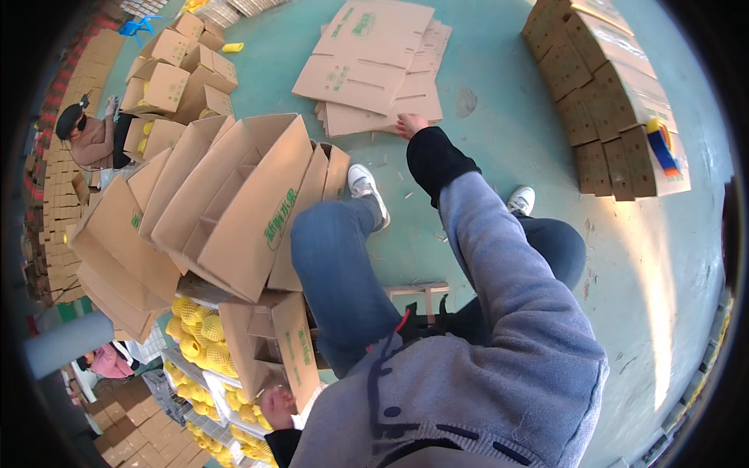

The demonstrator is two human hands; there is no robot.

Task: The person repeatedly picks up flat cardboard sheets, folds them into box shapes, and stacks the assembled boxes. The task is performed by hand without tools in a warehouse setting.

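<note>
My right hand [412, 125] reaches out over the floor to the near edge of a stack of flat brown cardboard boxes [367, 54]. Its fingers look parted, and I see nothing held in them. At the lower edge my left hand [278, 405] is beside an open carton [253, 335] with cardboard dividers inside. The left fingers are blurred, so I cannot tell whether they grip the carton's edge. Further left, several opened cartons [242, 187] with green print lean against one another. Fruit in yellow foam nets [204, 331] lies beside the carton.
Taped cartons [601, 101] are stacked at the right, with a tape dispenser [663, 148] on them. Open boxes [168, 86] stand at the far left near a seated person [94, 136]. Another person in pink [113, 361] is at lower left. Scraps dot the green floor [499, 101].
</note>
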